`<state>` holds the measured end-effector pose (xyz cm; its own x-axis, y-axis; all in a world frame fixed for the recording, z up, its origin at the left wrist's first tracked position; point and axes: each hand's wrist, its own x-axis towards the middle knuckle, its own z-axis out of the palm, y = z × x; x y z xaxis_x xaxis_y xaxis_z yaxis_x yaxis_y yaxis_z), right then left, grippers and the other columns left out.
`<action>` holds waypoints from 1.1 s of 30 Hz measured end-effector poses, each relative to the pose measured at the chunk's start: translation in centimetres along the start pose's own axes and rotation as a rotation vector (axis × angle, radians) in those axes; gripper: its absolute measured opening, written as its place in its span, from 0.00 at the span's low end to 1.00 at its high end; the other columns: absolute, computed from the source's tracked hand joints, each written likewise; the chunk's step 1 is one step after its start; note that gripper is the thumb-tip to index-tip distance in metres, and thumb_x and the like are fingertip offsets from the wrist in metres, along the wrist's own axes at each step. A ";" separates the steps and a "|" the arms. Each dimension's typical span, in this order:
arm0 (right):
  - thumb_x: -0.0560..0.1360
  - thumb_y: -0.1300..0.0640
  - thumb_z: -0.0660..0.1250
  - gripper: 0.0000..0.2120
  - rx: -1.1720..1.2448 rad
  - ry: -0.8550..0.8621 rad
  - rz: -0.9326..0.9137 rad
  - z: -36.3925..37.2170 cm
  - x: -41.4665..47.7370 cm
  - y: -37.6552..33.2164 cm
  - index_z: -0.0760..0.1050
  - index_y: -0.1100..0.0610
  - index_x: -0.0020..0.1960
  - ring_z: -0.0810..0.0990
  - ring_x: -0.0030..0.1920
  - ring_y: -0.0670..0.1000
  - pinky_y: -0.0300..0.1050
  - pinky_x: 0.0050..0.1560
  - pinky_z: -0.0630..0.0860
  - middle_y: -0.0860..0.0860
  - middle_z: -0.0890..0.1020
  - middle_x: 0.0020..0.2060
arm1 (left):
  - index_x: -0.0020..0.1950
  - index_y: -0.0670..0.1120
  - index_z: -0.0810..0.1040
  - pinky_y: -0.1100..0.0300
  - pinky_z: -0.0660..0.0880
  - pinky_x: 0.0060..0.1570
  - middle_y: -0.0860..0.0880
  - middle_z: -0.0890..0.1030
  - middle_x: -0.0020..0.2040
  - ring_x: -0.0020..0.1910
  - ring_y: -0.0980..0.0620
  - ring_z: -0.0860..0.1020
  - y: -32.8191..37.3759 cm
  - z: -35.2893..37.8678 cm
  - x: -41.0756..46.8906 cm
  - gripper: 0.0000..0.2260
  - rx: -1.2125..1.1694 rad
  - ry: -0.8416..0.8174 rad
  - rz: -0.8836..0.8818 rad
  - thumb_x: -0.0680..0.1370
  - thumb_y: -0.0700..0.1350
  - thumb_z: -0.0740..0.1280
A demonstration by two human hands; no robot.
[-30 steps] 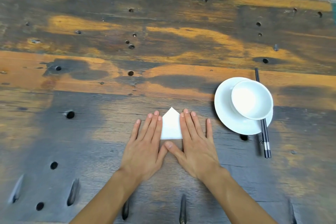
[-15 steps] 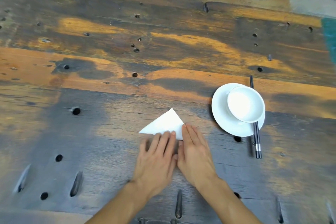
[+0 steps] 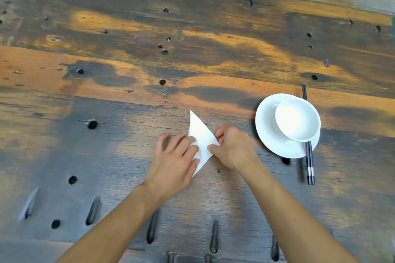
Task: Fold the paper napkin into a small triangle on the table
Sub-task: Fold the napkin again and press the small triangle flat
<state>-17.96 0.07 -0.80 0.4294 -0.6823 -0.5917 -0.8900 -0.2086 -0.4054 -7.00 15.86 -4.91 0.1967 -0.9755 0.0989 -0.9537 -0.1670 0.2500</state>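
Observation:
The white paper napkin (image 3: 201, 134) lies on the wooden table (image 3: 128, 134) as a narrow triangle, one tip pointing away from me and another toward me. My left hand (image 3: 175, 160) lies flat over its left edge, fingers spread and pressing the paper down. My right hand (image 3: 232, 147) pinches the napkin's right corner between thumb and fingers. Part of the napkin is hidden under my left fingers.
A white saucer (image 3: 267, 134) with a white bowl (image 3: 297, 118) on it stands just right of my right hand. Black chopsticks (image 3: 308, 156) lie along the saucer's right side. The worn table has several dark holes and slots, with its far edge at the top.
The napkin has turned from a wide triangle to one standing narrow, tip away from me. My right hand went from flat on it to pinching its right corner; my left hand slid left.

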 end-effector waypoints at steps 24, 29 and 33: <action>0.77 0.68 0.70 0.11 0.871 -0.151 -0.074 -2.3 -0.5 1.9 0.85 0.55 0.53 0.87 0.43 0.48 0.40 0.48 0.84 0.52 0.89 0.45 | 0.60 0.49 0.82 0.51 0.81 0.53 0.49 0.87 0.47 0.47 0.51 0.86 -1.5 -3.1 6.5 0.15 -1.139 -0.221 -0.782 0.74 0.39 0.75; 0.77 0.68 0.70 0.10 0.934 -0.171 -0.050 -2.6 0.0 2.4 0.84 0.58 0.55 0.88 0.48 0.52 0.41 0.50 0.84 0.54 0.89 0.47 | 0.51 0.44 0.84 0.57 0.79 0.43 0.46 0.88 0.46 0.44 0.52 0.85 -1.6 -3.4 7.1 0.06 -1.283 -0.219 -0.845 0.75 0.37 0.74; 0.76 0.69 0.71 0.11 0.998 -0.205 -0.058 -2.8 0.2 2.8 0.84 0.60 0.56 0.87 0.51 0.53 0.42 0.51 0.83 0.56 0.88 0.49 | 0.52 0.43 0.84 0.47 0.81 0.52 0.42 0.87 0.50 0.49 0.44 0.86 -1.8 -3.3 7.3 0.07 -1.278 -0.232 -0.875 0.76 0.36 0.73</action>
<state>-20.80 -2.59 -0.12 0.5693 -0.5368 -0.6227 -0.3737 0.5058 -0.7776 -3.09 9.57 -1.45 0.4129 -0.6639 -0.6235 0.2752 -0.5616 0.7803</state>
